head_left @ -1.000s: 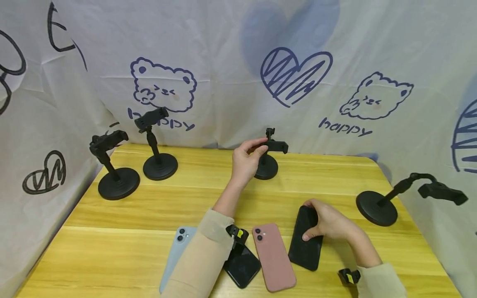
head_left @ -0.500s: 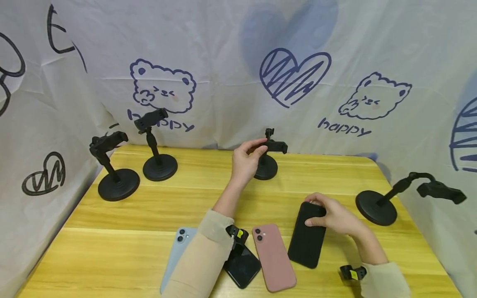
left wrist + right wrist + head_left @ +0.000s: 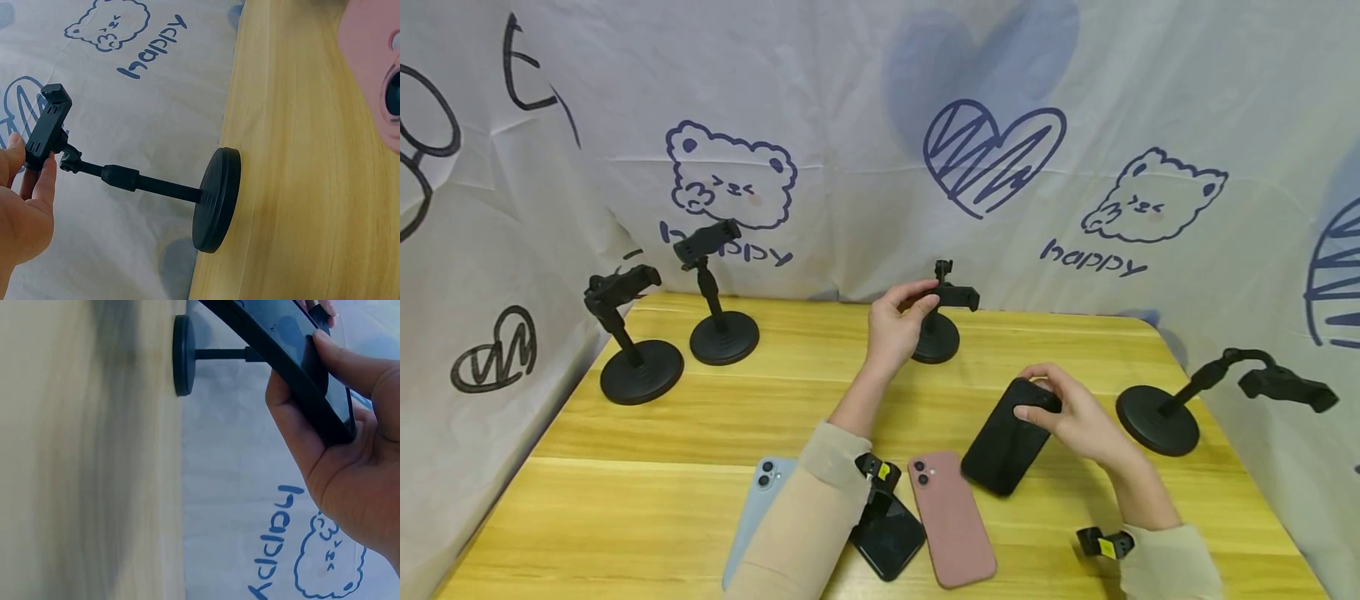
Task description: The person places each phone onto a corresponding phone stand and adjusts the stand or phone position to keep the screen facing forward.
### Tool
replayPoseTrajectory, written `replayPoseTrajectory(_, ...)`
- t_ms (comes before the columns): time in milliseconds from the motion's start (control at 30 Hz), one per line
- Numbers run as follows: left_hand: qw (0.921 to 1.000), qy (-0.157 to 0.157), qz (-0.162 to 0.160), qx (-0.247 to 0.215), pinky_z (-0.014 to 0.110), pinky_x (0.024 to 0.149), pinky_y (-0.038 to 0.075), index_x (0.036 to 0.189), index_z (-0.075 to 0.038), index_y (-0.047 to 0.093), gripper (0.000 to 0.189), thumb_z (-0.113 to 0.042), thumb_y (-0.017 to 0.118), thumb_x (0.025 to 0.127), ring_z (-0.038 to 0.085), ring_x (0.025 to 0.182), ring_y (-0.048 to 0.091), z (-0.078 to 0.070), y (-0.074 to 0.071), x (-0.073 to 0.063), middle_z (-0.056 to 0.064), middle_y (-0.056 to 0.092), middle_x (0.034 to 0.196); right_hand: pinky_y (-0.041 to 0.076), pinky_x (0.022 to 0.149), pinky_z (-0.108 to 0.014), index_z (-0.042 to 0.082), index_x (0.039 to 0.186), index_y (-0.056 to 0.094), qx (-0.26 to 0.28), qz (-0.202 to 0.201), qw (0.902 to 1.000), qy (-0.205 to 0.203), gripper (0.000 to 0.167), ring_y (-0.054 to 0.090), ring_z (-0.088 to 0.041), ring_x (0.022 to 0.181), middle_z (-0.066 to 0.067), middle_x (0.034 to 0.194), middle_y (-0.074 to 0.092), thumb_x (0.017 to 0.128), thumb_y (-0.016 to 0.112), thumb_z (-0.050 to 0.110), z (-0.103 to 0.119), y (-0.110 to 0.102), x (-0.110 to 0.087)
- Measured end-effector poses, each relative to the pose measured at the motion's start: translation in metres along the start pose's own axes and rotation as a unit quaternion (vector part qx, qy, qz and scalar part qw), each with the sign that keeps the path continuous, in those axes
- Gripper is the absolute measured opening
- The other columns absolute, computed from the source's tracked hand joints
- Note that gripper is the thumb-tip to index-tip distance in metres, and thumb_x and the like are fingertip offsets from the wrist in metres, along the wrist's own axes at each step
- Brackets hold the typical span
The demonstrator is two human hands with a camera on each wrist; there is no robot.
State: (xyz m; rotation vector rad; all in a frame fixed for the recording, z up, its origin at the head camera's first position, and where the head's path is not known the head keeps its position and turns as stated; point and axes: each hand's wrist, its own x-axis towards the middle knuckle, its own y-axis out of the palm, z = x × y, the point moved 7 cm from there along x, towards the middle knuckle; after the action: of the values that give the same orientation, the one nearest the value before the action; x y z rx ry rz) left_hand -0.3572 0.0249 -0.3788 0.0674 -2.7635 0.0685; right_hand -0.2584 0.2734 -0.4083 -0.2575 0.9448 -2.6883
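Observation:
At the back middle of the table, my left hand [image 3: 897, 325] pinches one end of the clamp of a black phone stand [image 3: 937, 337]. The left wrist view shows fingers and thumb around the lower end of that clamp [image 3: 47, 128], and the stand's round base on the wood. My right hand [image 3: 1078, 417] grips a black phone [image 3: 1009, 442] by its upper edge, thumb on the screen and fingers behind. In the right wrist view the phone [image 3: 281, 356] is tilted and held off the table, its screen reflecting light.
A pink phone [image 3: 953, 521], a dark glossy phone [image 3: 889, 537] and a light blue phone [image 3: 758, 500] lie at the front, the last two partly behind my left sleeve. Two phone stands, one nearer [image 3: 640, 371] and one farther [image 3: 722, 337], are at left; another stand [image 3: 1159, 419] leans at right.
My right hand has lifted the black phone from the table and moved it up and back, turning it so its lower end swings left. The left hand keeps its place on the stand's clamp.

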Motion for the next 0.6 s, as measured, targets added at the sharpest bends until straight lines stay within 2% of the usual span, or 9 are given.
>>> replayPoseTrajectory(133,1.0000,-0.003,0.001,0.001,0.035,0.096,0.057,0.125,-0.010,0.076,0.028,-0.020,0.072,0.099,0.021,0.111,0.067,0.000,0.001,0.000,0.005,0.072,0.120,0.055,0.083,-0.032,0.003,0.135,0.054,0.005,-0.032,0.9994,-0.010,0.042,0.063,-0.030,0.110,-0.018,0.127,0.064,0.099,0.073,0.013,0.008,-0.002,0.008)
replayPoseTrajectory(233,1.0000,-0.003,0.001,0.000,0.036,0.096,0.057,0.124,-0.010,0.076,0.028,-0.020,0.072,0.099,0.021,0.112,0.067,-0.001,0.001,0.000,0.005,0.072,0.120,0.052,0.077,-0.029,0.004,0.136,0.054,0.003,-0.050,0.9987,-0.014,0.043,0.063,-0.025,0.095,-0.015,0.115,0.069,0.099,0.073,0.014,0.015,-0.003,0.013)
replayPoseTrajectory(433,1.0000,-0.003,0.005,-0.001,0.036,0.097,0.057,0.124,-0.011,0.077,0.027,-0.020,0.072,0.099,0.020,0.111,0.067,-0.001,0.002,0.000,0.004,0.072,0.120,0.050,0.077,-0.034,0.008,0.138,0.057,-0.013,-0.105,0.9943,-0.008,0.045,0.061,-0.027,0.094,-0.017,0.115,0.069,0.098,0.075,0.018,0.031,-0.008,0.023)
replayPoseTrajectory(600,0.9999,-0.006,0.014,0.004,0.038,0.099,0.056,0.124,-0.013,0.077,0.027,-0.022,0.073,0.099,0.019,0.113,0.067,-0.001,0.001,0.002,0.003,0.072,0.121,0.048,0.068,-0.032,0.011,0.139,0.059,0.013,-0.135,0.9907,-0.013,0.046,0.058,-0.027,0.079,-0.014,0.106,0.069,0.097,0.077,0.020,0.042,-0.009,0.031)
